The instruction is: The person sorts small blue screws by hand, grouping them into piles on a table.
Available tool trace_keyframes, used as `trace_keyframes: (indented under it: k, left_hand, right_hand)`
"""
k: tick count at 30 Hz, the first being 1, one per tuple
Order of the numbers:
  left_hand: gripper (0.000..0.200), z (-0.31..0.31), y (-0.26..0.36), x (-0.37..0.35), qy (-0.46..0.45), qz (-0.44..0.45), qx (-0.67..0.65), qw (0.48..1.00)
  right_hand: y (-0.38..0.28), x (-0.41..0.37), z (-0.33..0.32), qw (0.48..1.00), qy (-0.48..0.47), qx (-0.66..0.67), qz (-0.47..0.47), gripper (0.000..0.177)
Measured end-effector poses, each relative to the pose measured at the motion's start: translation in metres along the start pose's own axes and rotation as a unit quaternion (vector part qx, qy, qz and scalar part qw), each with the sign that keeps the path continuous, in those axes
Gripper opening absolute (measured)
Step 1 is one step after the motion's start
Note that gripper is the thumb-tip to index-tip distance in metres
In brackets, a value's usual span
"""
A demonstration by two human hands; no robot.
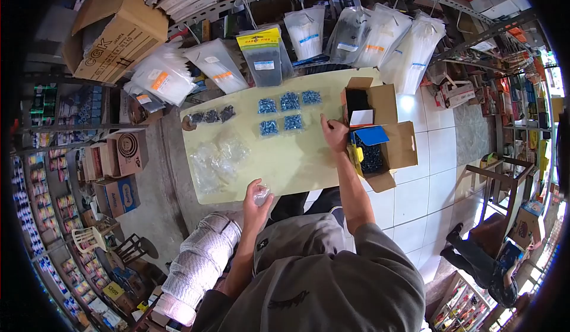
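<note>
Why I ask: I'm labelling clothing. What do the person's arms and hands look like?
The left hand and right hand are bare: no gloves, and no watch or ring shows. The forearms are bare too. Short grey sleeves of a T-shirt cover the upper arms; the shirt bears a small dark print.

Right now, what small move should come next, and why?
Probably the right hand reaches into the box for screws. It is right beside the open box, the left hand holds a small clear bag, and filled bags already lie in rows on the table.
</note>
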State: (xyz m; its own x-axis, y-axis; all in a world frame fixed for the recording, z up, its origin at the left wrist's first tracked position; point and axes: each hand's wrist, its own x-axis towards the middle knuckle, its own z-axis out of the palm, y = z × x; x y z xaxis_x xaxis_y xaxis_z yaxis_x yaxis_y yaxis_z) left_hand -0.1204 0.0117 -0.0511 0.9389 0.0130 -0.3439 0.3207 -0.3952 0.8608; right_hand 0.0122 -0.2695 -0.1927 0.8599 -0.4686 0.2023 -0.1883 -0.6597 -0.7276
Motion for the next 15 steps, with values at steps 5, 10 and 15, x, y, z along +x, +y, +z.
trace_keyframes:
  k: [5,10,15]
  left_hand:
    - [0.053,0.007,0.008,0.005,0.000,-0.009,-0.021,1.000]
    - [0.051,0.015,0.008,0.016,-0.003,0.009,-0.038,0.999]
    - [0.054,0.026,0.020,0.029,-0.011,0.024,-0.049,0.998]
  right_hand:
    - [-0.017,0.006,0.000,0.958,-0.030,0.189,0.215,0.052]
    - [-0.050,0.018,-0.019,0.784,-0.038,0.483,0.389,0.050]
    - [-0.043,0.005,-0.025,0.494,-0.111,0.696,0.508,0.041]
